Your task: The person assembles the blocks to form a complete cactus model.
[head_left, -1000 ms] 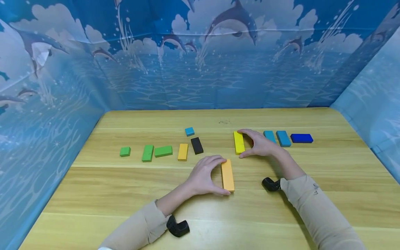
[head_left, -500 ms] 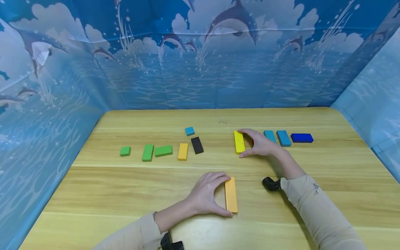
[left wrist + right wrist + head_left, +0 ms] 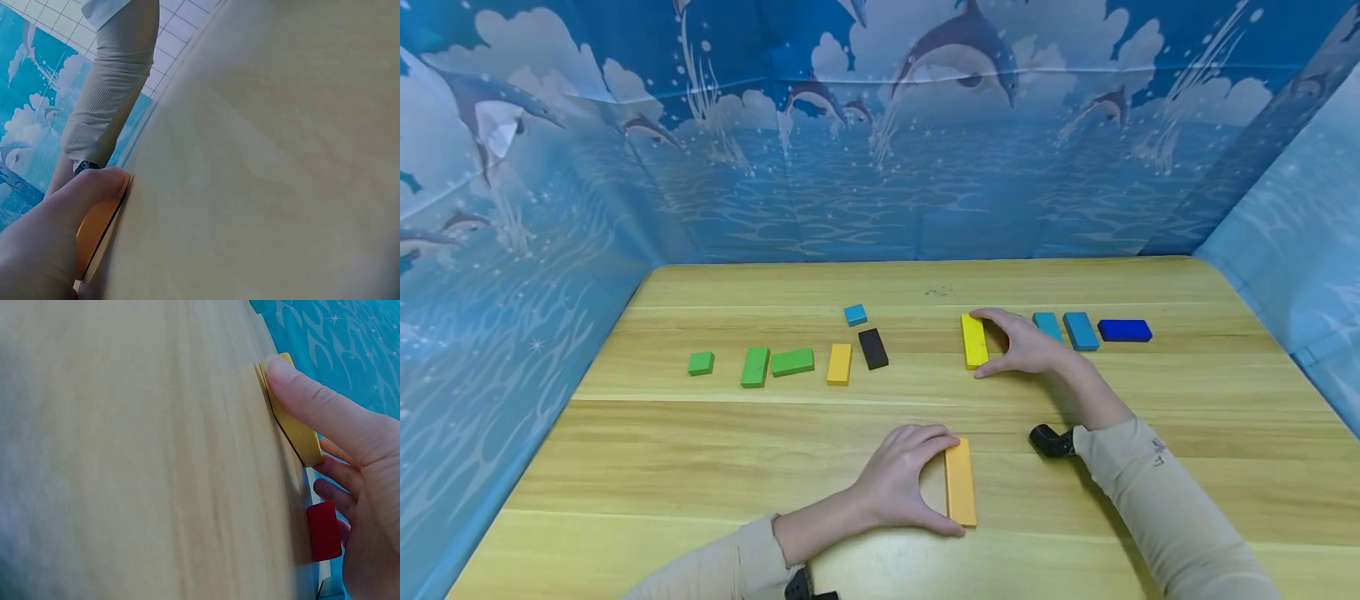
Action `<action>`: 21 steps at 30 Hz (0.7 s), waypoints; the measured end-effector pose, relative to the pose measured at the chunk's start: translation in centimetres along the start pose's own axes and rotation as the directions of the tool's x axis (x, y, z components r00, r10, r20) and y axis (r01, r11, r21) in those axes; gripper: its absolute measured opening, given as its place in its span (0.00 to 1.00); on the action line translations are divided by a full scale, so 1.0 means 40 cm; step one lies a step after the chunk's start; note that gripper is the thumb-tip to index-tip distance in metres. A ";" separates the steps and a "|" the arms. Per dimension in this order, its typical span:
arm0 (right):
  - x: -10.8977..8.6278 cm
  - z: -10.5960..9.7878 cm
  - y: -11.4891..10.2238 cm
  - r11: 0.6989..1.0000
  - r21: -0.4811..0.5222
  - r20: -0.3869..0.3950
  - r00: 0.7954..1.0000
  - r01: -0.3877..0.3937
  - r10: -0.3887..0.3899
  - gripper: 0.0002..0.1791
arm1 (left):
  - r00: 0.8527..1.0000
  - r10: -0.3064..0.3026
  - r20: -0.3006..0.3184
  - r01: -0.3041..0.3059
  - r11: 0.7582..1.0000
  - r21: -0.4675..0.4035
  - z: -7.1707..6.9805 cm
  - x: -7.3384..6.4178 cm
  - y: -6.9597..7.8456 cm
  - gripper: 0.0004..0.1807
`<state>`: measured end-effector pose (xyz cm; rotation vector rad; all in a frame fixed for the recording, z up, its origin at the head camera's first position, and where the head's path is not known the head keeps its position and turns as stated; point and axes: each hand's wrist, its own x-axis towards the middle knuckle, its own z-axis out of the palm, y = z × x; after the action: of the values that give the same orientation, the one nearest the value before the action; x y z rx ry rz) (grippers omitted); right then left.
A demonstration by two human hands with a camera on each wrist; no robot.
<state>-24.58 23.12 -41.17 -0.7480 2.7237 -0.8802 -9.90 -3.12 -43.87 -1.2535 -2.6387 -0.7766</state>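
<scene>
A long orange wooden block [image 3: 961, 483] lies near the front of the table, its two ends pinched between the thumb and fingers of my left hand [image 3: 898, 483]. In the left wrist view the thumb presses on one end of this orange block [image 3: 99, 230], close over the tabletop. Farther back, my right hand [image 3: 1022, 343] spans a yellow block [image 3: 973, 342], with its thumb at the near end and fingertips at the far end. The right wrist view shows a red block [image 3: 324, 531] beside the curled fingers of that hand; from the head it is hidden.
To the left lie green blocks [image 3: 792, 362], an amber block [image 3: 839, 364], a black block [image 3: 873, 348] and a small blue block [image 3: 855, 315]. Light blue blocks [image 3: 1080, 332] and a dark blue block [image 3: 1124, 331] lie right of the right hand. A dolphin-print curtain [image 3: 880, 192] rises behind the table.
My left hand has drawn the orange block toward the table's front and slightly right, slowing in the last half second. The right hand and yellow block have stayed put.
</scene>
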 end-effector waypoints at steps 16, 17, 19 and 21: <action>-0.006 0.004 -0.003 0.999 -0.038 -0.050 0.998 0.022 -0.024 0.51 | 1.000 0.021 -0.008 -0.021 1.000 0.018 0.007 -0.002 -0.001 0.51; -0.006 0.006 -0.007 0.999 -0.037 -0.056 0.998 0.026 -0.028 0.51 | 1.000 0.021 -0.004 -0.020 1.000 0.021 0.006 -0.002 -0.001 0.51; -0.007 0.009 -0.017 0.999 -0.035 -0.067 0.997 0.033 -0.035 0.51 | 1.000 0.018 0.004 -0.018 1.000 0.025 0.004 -0.003 0.001 0.51; -0.008 0.015 -0.028 0.998 -0.031 -0.075 0.996 0.052 -0.054 0.51 | 1.000 0.018 0.013 -0.018 0.999 0.026 0.002 -0.003 0.001 0.51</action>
<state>-23.65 22.21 -40.96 -0.8119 2.8004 -0.8991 -9.78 -3.14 -43.96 -1.2785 -2.6347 -0.7315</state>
